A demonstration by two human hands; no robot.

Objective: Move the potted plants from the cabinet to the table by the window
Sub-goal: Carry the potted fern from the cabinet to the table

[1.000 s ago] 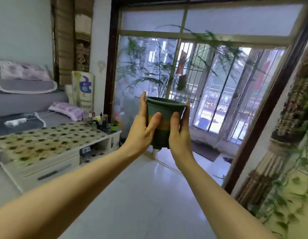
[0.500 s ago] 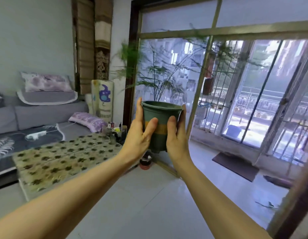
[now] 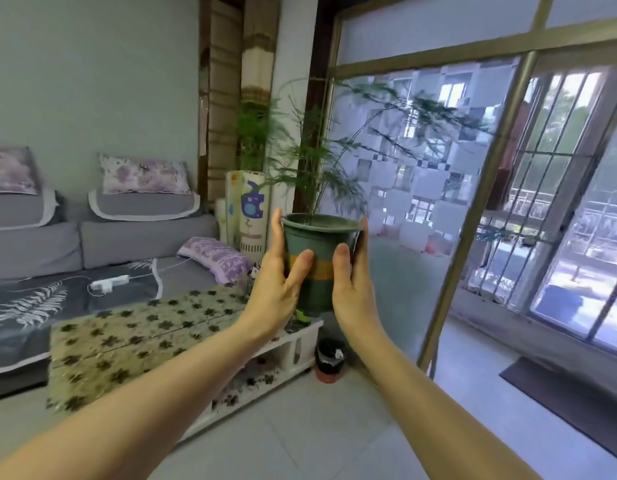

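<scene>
One potted plant (image 3: 321, 261) held upright between left hand (image 3: 277, 289), right hand (image 3: 352, 289); fingers apparently wrapping pot.

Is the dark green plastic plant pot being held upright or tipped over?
Upright: the dark green plastic pot has its rim level, held between left hand and right hand.

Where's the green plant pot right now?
In the head view it is mid-frame, the green pot held up between the left hand and right hand, above the table's right end.

green potted plant (image 3: 317, 258), upright, held midair
</scene>
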